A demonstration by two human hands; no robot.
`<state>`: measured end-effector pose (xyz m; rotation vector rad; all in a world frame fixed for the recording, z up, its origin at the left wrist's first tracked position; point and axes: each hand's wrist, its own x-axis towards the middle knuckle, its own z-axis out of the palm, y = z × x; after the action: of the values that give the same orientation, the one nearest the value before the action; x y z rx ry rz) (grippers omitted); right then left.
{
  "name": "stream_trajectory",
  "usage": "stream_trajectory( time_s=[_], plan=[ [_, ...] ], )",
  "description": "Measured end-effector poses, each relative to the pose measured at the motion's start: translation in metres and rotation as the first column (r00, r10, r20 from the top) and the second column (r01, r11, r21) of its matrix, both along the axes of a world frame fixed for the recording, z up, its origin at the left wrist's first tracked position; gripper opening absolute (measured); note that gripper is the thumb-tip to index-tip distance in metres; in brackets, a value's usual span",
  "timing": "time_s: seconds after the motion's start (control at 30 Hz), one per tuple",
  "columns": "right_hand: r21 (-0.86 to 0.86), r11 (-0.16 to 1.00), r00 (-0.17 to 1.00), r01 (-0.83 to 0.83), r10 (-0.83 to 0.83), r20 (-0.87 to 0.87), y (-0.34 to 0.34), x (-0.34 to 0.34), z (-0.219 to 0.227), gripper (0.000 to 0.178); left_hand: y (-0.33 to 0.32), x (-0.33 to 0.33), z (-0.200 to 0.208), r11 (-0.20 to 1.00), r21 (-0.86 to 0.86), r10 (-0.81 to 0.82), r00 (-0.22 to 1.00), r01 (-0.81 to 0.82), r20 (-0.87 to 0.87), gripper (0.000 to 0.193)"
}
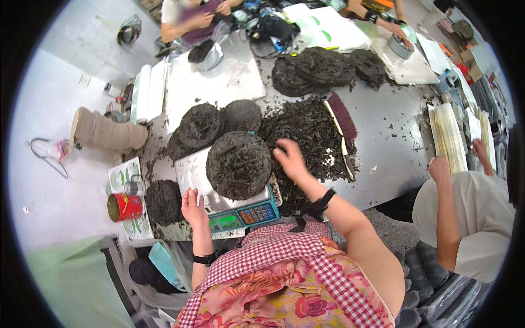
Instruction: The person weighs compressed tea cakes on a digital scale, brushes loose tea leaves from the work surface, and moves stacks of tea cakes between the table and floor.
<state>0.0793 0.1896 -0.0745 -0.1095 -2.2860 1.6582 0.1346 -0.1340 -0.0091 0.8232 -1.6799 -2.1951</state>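
Head view: you're seemingly weighing the dark disc (239, 165), left hand (195, 210) (8 o'clock), right hand (291, 162) (3 o'clock) unclenched; next, perhaps read the scale (258, 214)

I take this for a small workshop: a shared metal worktable (391, 158) fills the middle of my view, with a digital scale (257, 215) at lower centre, dark round cakes (239, 165) and loose dark flakes (301, 120) about it, stacked tan discs (104, 131) at left, and people working at the top (197, 24) and right (465, 224).
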Motion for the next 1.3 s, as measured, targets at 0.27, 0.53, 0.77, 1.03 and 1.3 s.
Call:
stream_trajectory(
  time_s=[0.27, 0.53, 0.77, 1.03, 1.3],
  plan=[
    [0.649, 0.76, 0.963, -0.037, -0.146, 0.226, 0.155, -0.075, -0.078, 0.07, -0.033, 0.072, 0.006, 0.999, -0.021, 0.051, 0.999, -0.05, 0.01, 0.025],
    [0.52, 0.851, 0.996, 0.075, -0.042, -0.074, 0.13, -0.039, -0.042, 0.026, -0.047, 0.089, 0.008, 0.984, -0.176, -0.032, 0.996, 0.016, -0.087, 0.016],
    [0.259, 0.965, 0.959, -0.047, 0.116, -0.259, 0.031, 0.001, 0.103, 0.034, -0.009, 0.035, 0.013, 0.988, -0.1, -0.127, 0.988, 0.118, -0.088, 0.015],
    [0.592, 0.761, 0.911, -0.263, 0.399, -0.108, -0.054, 0.028, 0.126, 0.048, 0.044, -0.029, -0.022, 0.998, 0.036, -0.052, 0.978, 0.06, -0.201, 0.015],
    [-0.692, 0.688, 0.876, 0.221, 0.172, 0.451, 0.016, 0.054, 0.029, 0.054, 0.122, -0.073, -0.014, 0.888, 0.167, -0.4, 0.898, 0.429, -0.184, 0.016]
  ],
)
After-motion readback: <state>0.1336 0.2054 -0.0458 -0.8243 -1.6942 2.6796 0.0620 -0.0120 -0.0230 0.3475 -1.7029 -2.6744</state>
